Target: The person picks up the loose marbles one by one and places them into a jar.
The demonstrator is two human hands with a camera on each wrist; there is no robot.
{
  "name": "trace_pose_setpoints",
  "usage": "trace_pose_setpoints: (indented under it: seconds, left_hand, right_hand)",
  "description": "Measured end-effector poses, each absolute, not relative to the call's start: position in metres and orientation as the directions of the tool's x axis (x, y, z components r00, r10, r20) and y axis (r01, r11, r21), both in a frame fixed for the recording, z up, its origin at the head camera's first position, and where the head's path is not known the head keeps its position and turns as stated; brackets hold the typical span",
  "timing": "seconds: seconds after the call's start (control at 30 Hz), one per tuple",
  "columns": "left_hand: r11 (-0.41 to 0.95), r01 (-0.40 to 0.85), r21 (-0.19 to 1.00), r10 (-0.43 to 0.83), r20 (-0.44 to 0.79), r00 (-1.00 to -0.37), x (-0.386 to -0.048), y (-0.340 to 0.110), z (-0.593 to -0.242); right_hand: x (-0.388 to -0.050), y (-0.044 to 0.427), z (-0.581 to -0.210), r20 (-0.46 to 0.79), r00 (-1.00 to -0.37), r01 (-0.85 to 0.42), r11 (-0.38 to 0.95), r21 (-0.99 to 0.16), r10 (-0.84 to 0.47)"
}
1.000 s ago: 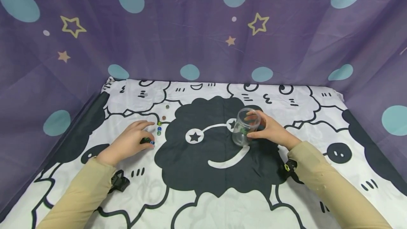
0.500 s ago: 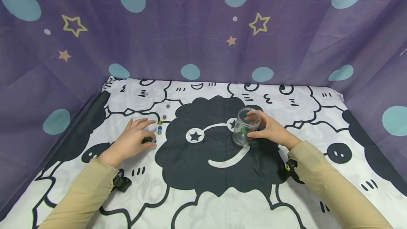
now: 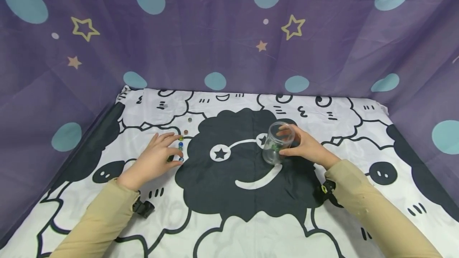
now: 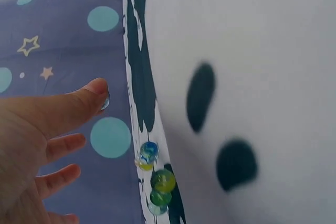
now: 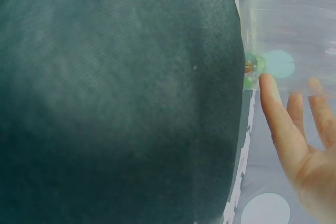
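Note:
My left hand (image 3: 152,162) is above the cloth at left, pinching a blue glass marble (image 3: 181,159) between thumb and index finger. In the left wrist view the thumb covers most of that marble (image 4: 106,102). Close to the fingertips runs a loose line of several marbles, among them a blue one (image 3: 181,145), a yellow-green one (image 3: 181,138) and a brownish one (image 3: 185,132). With thumb and fingers, my right hand (image 3: 305,146) grips the side of a clear, open-topped jar (image 3: 271,157). Greenish marbles (image 5: 254,64) lie at the jar's bottom.
A white cloth (image 3: 247,238) with black cartoon shapes covers the table. Farther back lies a single small marble (image 3: 190,120). Purple curtain (image 3: 215,31) with stars and dots hangs behind and along both sides. A black wrist camera (image 3: 143,208) sits below the left sleeve.
My left hand has drifted to the right with the pinched blue marble, nearer the dark printed patch. My right hand and the jar have stayed in place.

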State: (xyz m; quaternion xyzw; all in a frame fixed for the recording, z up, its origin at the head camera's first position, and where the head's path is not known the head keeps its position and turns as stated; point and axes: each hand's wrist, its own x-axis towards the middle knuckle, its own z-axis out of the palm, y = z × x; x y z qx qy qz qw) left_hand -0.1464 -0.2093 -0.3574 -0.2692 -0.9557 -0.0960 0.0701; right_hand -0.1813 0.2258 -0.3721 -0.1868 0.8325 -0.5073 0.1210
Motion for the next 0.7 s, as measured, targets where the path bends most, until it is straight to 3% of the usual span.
trace_pose_setpoints:
  seconds: [0.7]
  left_hand:
    - [0.780,0.602,0.168,0.561,0.239,-0.793,-0.147,-0.173,-0.351]
  right_hand:
    - [-0.182,0.226,-0.374,0.009,-0.899,-0.205,0.401,-0.893,-0.439]
